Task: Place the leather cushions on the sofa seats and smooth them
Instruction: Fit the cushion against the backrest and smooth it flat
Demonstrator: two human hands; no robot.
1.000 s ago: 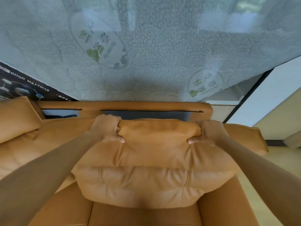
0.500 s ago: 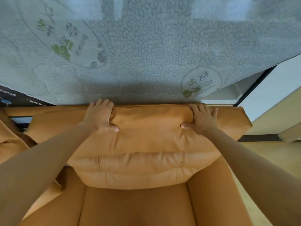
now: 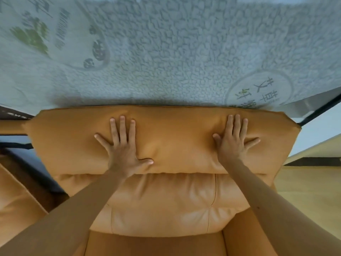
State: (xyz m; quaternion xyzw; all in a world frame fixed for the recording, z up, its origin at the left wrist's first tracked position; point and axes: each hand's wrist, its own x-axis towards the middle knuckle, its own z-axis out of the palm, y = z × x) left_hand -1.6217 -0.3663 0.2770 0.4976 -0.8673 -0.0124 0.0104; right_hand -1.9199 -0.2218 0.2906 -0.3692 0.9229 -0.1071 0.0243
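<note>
A tan leather cushion (image 3: 175, 145) stands against the sofa back, its stitched lower part bulging over the sofa seat (image 3: 156, 245). My left hand (image 3: 123, 145) lies flat on the cushion's upper left, fingers spread, thumb pressing a crease. My right hand (image 3: 234, 139) lies flat on the upper right, fingers apart. Neither hand grips anything.
A plastic-wrapped grey mattress (image 3: 175, 52) leans right behind the sofa. Another tan cushion (image 3: 14, 204) sits at the left, with a dark gap between it and this one. The sofa's right armrest (image 3: 245, 242) borders light wooden floor (image 3: 310, 196).
The cushion went from being gripped and lifted to resting against the sofa back. Both hands let go of its top edge and now press flat on it.
</note>
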